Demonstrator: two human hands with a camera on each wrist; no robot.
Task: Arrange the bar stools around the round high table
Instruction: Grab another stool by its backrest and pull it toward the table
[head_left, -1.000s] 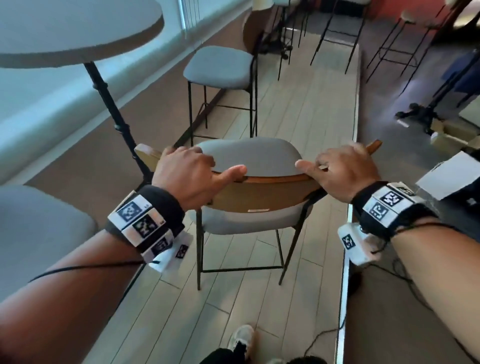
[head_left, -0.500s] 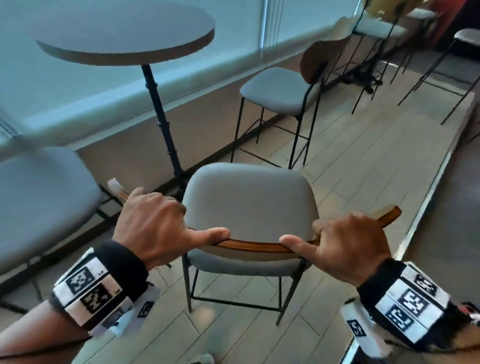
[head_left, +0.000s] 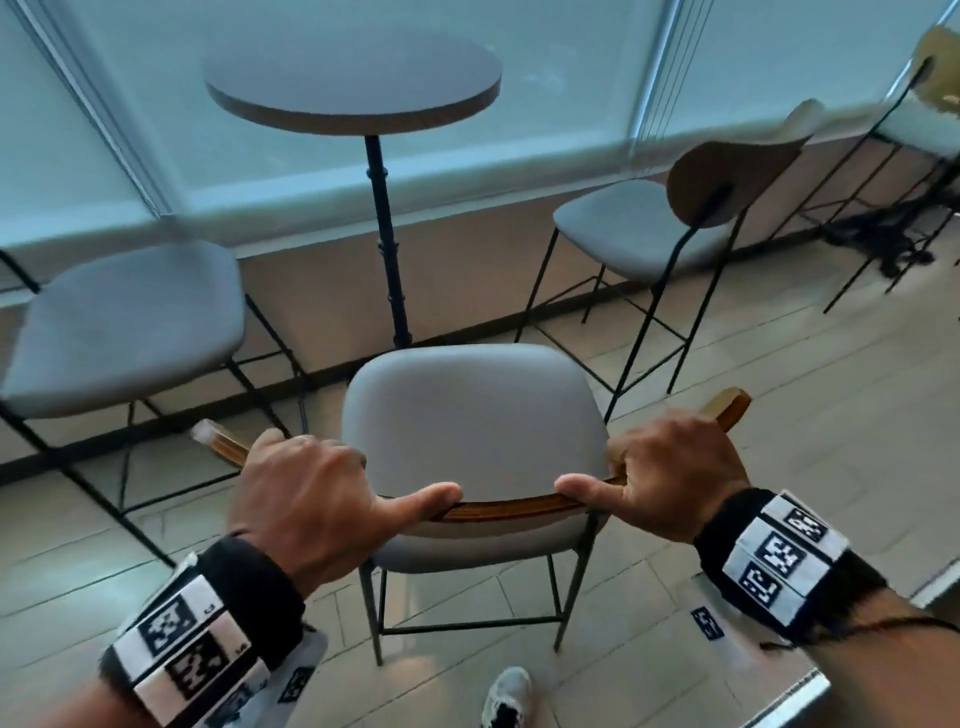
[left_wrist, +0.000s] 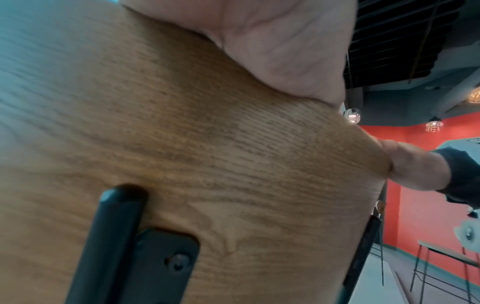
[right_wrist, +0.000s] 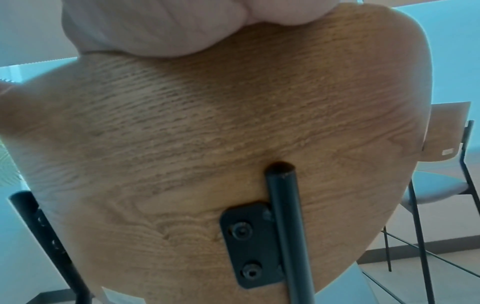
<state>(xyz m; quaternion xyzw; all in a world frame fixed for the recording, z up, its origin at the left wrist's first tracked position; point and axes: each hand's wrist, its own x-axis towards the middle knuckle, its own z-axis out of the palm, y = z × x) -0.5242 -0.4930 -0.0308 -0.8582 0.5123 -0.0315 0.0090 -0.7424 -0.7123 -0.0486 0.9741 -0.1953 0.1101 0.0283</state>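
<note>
A bar stool (head_left: 472, 421) with a grey seat, black metal legs and a curved wooden backrest (head_left: 511, 506) stands in front of me, facing the round high table (head_left: 353, 78). My left hand (head_left: 311, 488) grips the left part of the backrest's top edge, thumb along the inner side. My right hand (head_left: 670, 473) grips the right part the same way. Both wrist views show the backrest's wooden rear face (left_wrist: 182, 144) (right_wrist: 207, 133) close up, with black brackets. A second grey stool (head_left: 124, 322) stands left of the table, a third stool (head_left: 649, 228) at its right.
A window wall with a low sill runs behind the table. More stools (head_left: 924, 114) and a dark tangle of cables (head_left: 878, 239) lie at the far right. My shoe (head_left: 506, 696) shows under the held stool. The floor is pale planks.
The held stool has swung left and come closer to the table, which now stands straight ahead of it. Both hands keep the same grip on the backrest.
</note>
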